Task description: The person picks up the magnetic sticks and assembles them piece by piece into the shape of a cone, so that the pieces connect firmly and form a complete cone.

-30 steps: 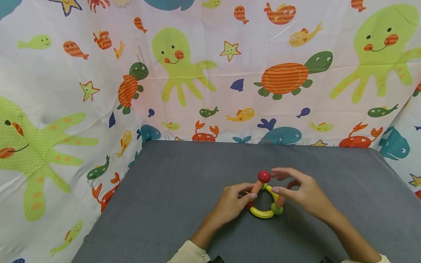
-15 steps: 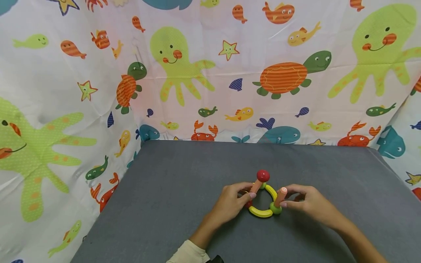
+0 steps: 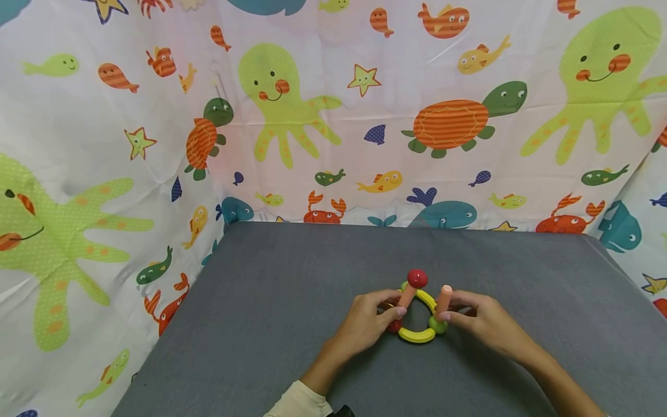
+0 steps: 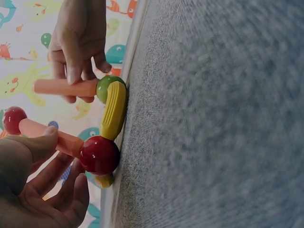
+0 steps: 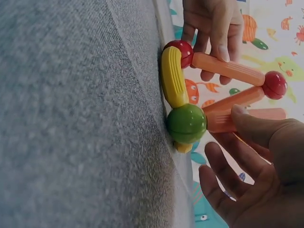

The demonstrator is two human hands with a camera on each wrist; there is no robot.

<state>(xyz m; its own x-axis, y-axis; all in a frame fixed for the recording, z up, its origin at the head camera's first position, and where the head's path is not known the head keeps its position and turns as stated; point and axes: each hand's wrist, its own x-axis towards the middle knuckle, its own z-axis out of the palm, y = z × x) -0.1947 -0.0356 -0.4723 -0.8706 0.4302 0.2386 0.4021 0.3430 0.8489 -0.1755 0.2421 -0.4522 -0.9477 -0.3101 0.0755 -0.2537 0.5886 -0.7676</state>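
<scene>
A small toy of balls and sticks stands on the grey table. Yellow curved pieces form a ring lying flat, joined by a green ball and a red ball. My left hand pinches an orange stick that leans up from the low red ball to a top red ball. My right hand pinches a second orange stick standing on the green ball, its top end free. The right wrist view shows the green ball and a third stick reaching the top red ball.
A curtain printed with sea animals hangs around the table on the back and both sides. The table's far edge runs just under it. Bare grey cloth lies to the left and the right of the toy.
My right hand came down from beside the top red ball, took the stick on the green ball and raised it more upright. The left hand kept its hold.
</scene>
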